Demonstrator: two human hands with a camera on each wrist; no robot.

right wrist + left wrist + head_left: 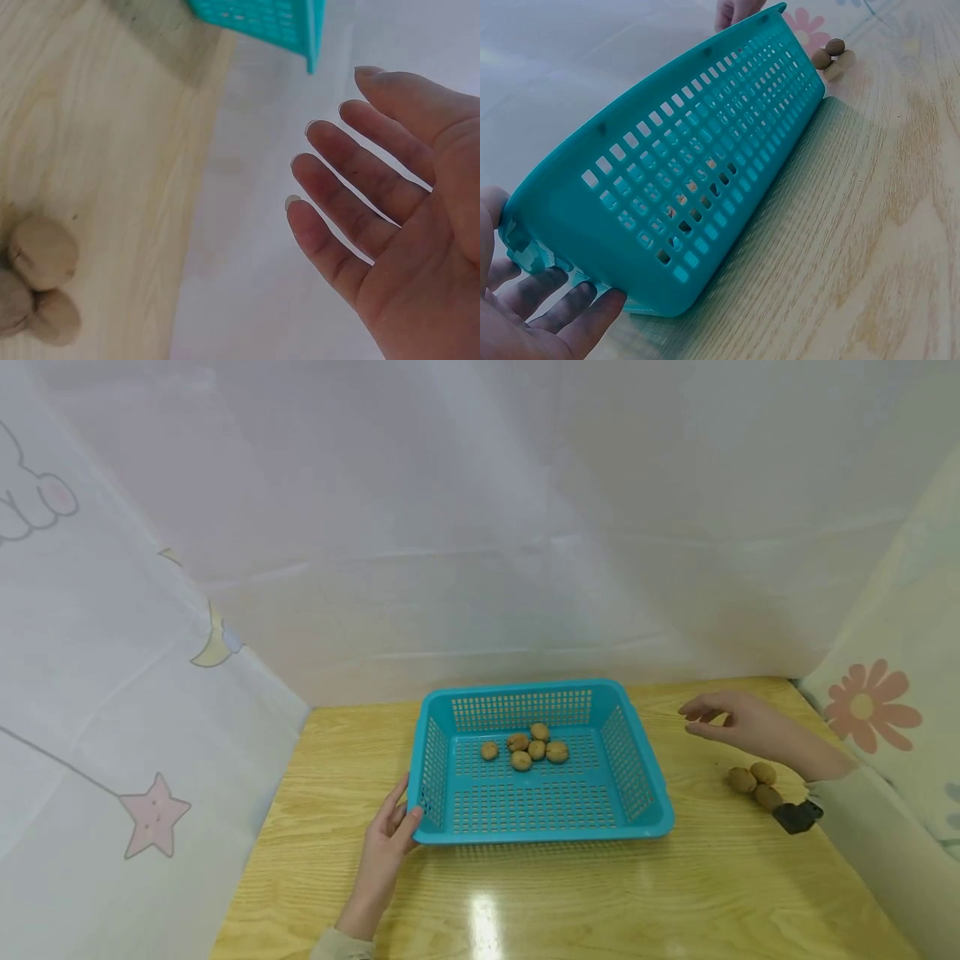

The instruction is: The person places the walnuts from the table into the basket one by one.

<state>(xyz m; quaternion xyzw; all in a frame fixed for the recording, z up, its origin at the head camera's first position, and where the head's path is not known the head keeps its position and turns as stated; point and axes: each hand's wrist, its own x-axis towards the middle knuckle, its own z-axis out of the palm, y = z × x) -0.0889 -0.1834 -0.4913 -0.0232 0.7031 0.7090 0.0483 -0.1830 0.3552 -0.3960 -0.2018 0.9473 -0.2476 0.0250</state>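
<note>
A turquoise plastic basket [540, 837] with slotted walls stands on the wooden table. Several walnuts [557, 752] lie grouped on its floor, toward the back. My left hand [384, 843] holds the basket's front left corner, its thumb at the rim; the left wrist view has the other fingers against the outer wall [570, 225]. Off the basket's right side, my right hand [738, 722] hovers with nothing in it, fingers loosely extended and spread in the right wrist view. Three walnuts [763, 772] sit together on the table, nearer me than that hand and below its wrist.
Pale cloth [480, 568] hangs behind the wooden table [330, 777], and printed cloth walls flank it at left and right. A small black device [798, 817] is at the right wrist, overlapping the table walnuts' edge in the head view.
</note>
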